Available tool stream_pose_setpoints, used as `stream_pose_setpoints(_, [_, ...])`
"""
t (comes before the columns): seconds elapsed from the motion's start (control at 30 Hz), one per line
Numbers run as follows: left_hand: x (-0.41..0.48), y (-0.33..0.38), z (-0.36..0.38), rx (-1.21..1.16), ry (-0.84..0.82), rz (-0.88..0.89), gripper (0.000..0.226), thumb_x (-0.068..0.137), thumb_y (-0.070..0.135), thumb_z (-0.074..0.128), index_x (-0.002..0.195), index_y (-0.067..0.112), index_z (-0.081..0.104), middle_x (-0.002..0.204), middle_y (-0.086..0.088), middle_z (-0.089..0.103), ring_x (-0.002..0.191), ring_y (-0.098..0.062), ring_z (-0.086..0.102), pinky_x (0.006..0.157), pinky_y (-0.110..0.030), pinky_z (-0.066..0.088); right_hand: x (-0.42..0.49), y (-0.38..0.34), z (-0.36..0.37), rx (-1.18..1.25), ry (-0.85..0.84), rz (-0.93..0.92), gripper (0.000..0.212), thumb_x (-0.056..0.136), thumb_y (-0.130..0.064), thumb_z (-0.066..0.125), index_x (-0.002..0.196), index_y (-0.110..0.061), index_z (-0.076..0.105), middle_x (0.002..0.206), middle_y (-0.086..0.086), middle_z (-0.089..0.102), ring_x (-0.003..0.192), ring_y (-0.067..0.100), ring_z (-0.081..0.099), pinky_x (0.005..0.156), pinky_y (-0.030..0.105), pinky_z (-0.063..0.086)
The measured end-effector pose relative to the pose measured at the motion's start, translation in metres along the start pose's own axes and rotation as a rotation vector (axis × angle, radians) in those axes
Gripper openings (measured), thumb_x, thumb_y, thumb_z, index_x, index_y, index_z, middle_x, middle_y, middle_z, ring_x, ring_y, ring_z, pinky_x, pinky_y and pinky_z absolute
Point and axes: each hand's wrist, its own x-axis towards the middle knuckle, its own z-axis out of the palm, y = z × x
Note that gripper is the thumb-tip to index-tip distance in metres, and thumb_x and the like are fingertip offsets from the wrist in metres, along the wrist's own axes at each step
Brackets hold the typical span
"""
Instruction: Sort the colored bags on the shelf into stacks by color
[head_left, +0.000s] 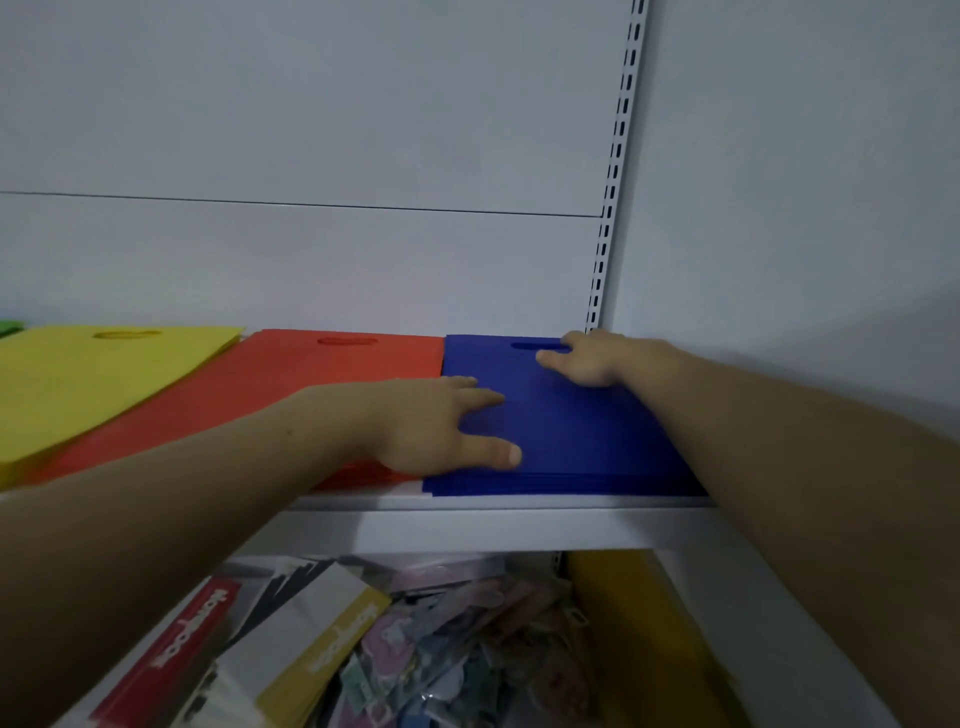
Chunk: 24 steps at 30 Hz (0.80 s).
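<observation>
On the white metal shelf (493, 525), three flat stacks of bags lie side by side: a yellow stack (104, 384) at the left, a red stack (322, 374) in the middle and a blue stack (571, 431) at the right, touching the red one along its edge. A small green corner (10, 327) shows at the far left, too little to judge. Both hands rest on the blue stack with fingers straight and spread, holding nothing: the left hand (431, 426) presses near its front left part, and the right hand (597, 358) lies at the back, beside the oval handle cutout (535, 345). I judge that the step in hand is to square and flatten the blue stack, and that the sorting is near its end, since every visible stack has one colour. The next move probably calls for a light push so that the edges line up with the shelf front, without sliding the top sheets. The bags look thin, matt and rectangular, perhaps a non-woven fabric, with many layers visible at the front edge; such layers may slip easily.
</observation>
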Motion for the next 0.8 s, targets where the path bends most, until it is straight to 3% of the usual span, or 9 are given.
stream_pose_setpoints(0.07, [-0.008, 0.007, 0.006, 0.086, -0.046, 0.001, 0.106, 0.055, 0.085, 0.028, 0.149, 0.039, 0.007, 0.159, 0.009, -0.001, 0.146, -0.016, 0.008, 0.118, -0.044, 0.011, 0.002, -0.002, 0.004, 0.015, -0.014, 0.008, 0.083, 0.087, -0.076, 0.024, 0.153, -0.027, 0.013, 0.159, 0.007, 0.009, 0.145, 0.03, 0.017, 0.116, 0.048, 0.019])
stream_pose_setpoints(0.2, [-0.006, 0.008, 0.01, 0.171, -0.028, 0.022, 0.094, 0.071, 0.081, 0.033, 0.149, 0.036, 0.007, 0.159, 0.006, 0.004, 0.145, -0.017, 0.009, 0.117, -0.044, 0.013, 0.007, -0.001, 0.018, 0.041, -0.073, 0.026, 0.085, 0.083, -0.08, 0.021, 0.153, -0.033, 0.011, 0.161, 0.003, 0.004, 0.147, 0.03, 0.007, 0.117, 0.051, 0.009])
stream_pose_setpoints(0.33, [-0.006, 0.008, 0.01, 0.24, 0.052, 0.059, 0.098, 0.064, 0.086, 0.028, 0.148, 0.035, 0.018, 0.153, 0.004, 0.025, 0.136, -0.021, 0.03, 0.111, -0.043, 0.029, 0.008, 0.0, 0.016, 0.038, -0.078, 0.037, 0.084, 0.083, -0.08, 0.022, 0.152, -0.034, 0.012, 0.161, 0.003, 0.005, 0.147, 0.03, 0.007, 0.117, 0.052, 0.01])
stream_pose_setpoints(0.5, [-0.008, 0.005, 0.015, 0.255, 0.143, 0.111, 0.081, 0.076, 0.08, 0.032, 0.144, 0.035, 0.029, 0.14, 0.006, 0.044, 0.123, -0.016, 0.046, 0.103, -0.038, 0.039, 0.011, -0.001, 0.008, 0.049, -0.099, 0.01, 0.086, 0.084, -0.079, 0.027, 0.152, -0.03, 0.014, 0.16, 0.002, 0.009, 0.147, 0.025, 0.011, 0.118, 0.047, 0.01])
stream_pose_setpoints(0.8, [-0.01, 0.011, 0.017, 0.349, 0.134, 0.111, 0.076, 0.082, 0.074, 0.023, 0.147, 0.034, 0.022, 0.147, 0.005, 0.037, 0.128, -0.017, 0.043, 0.105, -0.039, 0.037, 0.01, -0.001, 0.015, 0.013, -0.105, 0.035, 0.088, 0.08, -0.084, 0.022, 0.152, -0.035, 0.009, 0.161, 0.003, 0.002, 0.147, 0.031, 0.007, 0.116, 0.052, 0.011])
